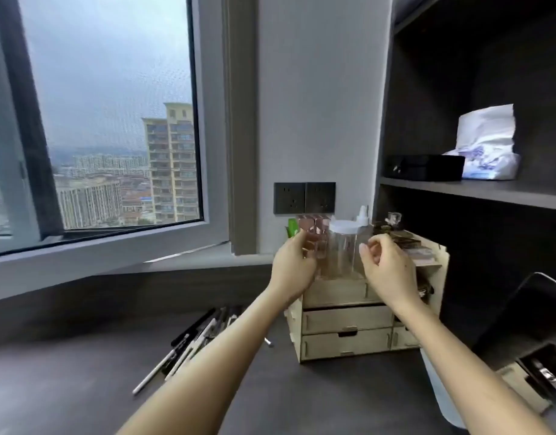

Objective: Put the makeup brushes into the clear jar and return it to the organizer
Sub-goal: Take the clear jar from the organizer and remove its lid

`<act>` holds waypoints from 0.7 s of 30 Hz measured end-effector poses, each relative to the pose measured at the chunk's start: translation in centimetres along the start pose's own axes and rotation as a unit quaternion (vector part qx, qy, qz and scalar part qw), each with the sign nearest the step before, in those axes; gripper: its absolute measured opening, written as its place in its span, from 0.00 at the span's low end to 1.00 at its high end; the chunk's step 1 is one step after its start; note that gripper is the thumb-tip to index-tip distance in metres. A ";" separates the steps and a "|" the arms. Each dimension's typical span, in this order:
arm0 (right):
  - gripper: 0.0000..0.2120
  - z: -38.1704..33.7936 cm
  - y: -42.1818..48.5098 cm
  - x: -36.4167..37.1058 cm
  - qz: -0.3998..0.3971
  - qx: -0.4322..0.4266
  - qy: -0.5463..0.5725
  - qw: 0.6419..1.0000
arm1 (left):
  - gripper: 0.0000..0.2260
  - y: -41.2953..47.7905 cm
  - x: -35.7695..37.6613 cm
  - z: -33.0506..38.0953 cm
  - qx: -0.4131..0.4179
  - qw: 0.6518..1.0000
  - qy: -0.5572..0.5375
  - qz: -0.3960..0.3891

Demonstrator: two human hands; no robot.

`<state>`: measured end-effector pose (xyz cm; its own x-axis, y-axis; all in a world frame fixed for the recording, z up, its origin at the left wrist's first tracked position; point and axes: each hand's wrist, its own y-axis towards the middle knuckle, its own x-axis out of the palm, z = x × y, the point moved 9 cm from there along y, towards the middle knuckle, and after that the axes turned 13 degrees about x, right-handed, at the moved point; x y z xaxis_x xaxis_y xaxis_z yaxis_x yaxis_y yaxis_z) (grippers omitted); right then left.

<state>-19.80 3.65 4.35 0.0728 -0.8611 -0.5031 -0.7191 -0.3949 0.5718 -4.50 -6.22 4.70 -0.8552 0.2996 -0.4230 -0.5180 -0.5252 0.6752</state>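
Observation:
The clear jar (342,249) with a white rim stands upright on top of the wooden organizer (345,321), among other bottles. My left hand (294,266) is at the jar's left side, its fingers curved around a clear container with pink caps (314,233); whether it grips anything is hidden. My right hand (386,262) hovers just right of the jar with thumb and fingers apart, holding nothing. Several makeup brushes (191,337) with black and white handles lie in a loose pile on the dark desk, left of the organizer and partly under my left forearm.
A white-capped squeeze bottle (363,218) and small items crowd the organizer's top. Behind it the wall carries a double socket (305,197). A shelf at the right bears a black box (424,167) and a tissue pack (487,146). A dark tray (550,368) lies at the lower right; a window is at the left.

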 end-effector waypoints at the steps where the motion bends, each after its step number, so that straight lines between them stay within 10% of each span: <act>1: 0.14 0.7 0.8 0.8 0.002 0.017 0.005 1.000 | 0.16 0.6 1.2 -0.8 -0.007 1.000 -0.017 -0.005; 12: 0.28 2.8 3.3 6.9 -0.077 0.101 0.049 0.991 | 0.31 3.2 7.8 -4.7 -0.034 0.997 -0.064 -0.039; 21: 0.25 -3.1 1.3 0.2 0.039 0.018 0.148 0.988 | 0.30 2.7 3.0 1.0 0.087 0.991 -0.095 0.025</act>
<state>-18.53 1.94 6.98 0.2106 -0.9466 -0.2443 -0.7542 -0.3163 0.5755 -8.50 -5.97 5.89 -0.8595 0.4300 -0.2763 -0.4567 -0.4034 0.7929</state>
